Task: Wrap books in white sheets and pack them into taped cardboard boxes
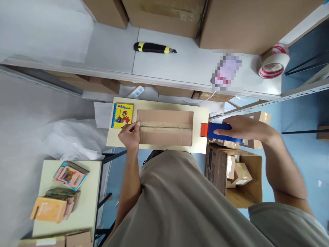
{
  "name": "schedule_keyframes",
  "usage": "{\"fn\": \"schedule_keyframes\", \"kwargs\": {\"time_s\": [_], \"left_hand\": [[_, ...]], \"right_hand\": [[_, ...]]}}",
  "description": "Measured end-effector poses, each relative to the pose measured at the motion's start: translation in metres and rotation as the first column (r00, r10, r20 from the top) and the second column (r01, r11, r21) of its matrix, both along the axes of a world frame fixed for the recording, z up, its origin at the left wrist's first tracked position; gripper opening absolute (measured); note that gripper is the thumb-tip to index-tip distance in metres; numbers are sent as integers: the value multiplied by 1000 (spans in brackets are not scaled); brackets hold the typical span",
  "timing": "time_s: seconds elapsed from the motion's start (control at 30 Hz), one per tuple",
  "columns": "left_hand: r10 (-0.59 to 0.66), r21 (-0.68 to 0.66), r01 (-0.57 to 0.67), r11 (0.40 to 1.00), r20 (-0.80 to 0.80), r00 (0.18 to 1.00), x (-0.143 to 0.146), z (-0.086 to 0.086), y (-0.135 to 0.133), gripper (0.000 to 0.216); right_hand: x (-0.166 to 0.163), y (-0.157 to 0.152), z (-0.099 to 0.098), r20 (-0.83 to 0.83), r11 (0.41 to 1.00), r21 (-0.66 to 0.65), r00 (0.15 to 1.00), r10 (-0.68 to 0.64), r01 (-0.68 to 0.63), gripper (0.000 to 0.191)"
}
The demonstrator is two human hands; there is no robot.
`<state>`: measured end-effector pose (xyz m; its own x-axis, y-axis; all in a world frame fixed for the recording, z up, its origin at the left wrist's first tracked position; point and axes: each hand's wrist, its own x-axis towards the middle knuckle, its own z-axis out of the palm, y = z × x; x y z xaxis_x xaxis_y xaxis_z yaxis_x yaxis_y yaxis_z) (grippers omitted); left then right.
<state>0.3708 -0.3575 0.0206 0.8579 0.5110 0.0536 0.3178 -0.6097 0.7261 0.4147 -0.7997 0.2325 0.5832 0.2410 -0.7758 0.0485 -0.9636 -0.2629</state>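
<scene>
A brown cardboard box (164, 136) lies on the small cream table (200, 118), with a seam running lengthwise across its top. My left hand (130, 135) pinches at the box's left edge, where the seam ends; whether a strip of tape is between the fingers I cannot make out. In my right hand (235, 128) is a blue tape dispenser (221, 130) with an orange front, just beyond the box's right end and apart from it. A yellow book (122, 115) with a cartoon figure lies beside my left hand.
On the grey shelf (108, 48) are a black-and-yellow utility knife (154, 48), a blurred-out phone (227, 71) and tape rolls (273, 65). A large open carton (257, 185) holding small boxes stands at right. Books (70, 175) lie on the lower-left table (89, 206).
</scene>
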Motion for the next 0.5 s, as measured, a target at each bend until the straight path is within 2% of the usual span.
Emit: {"fn": "schedule_keyframes", "kwargs": {"time_s": [0.1,0.3,0.4,0.5], "left_hand": [[-20,4,20,1000,8,1000,1,-1,-8,24],[-38,20,37,999,15,999,4,-4,-14,25],[-37,29,37,999,13,999,4,-3,-17,24],[-32,57,31,998,12,999,3,0,-23,22]], "right_hand": [[-3,-23,-5,-26,999,35,999,-36,37,74],[-3,-39,-18,-24,991,134,1000,4,-1,75],[0,-44,-29,-22,995,98,999,34,-32,69],[2,-35,-45,2,999,-23,999,49,-49,60]]}}
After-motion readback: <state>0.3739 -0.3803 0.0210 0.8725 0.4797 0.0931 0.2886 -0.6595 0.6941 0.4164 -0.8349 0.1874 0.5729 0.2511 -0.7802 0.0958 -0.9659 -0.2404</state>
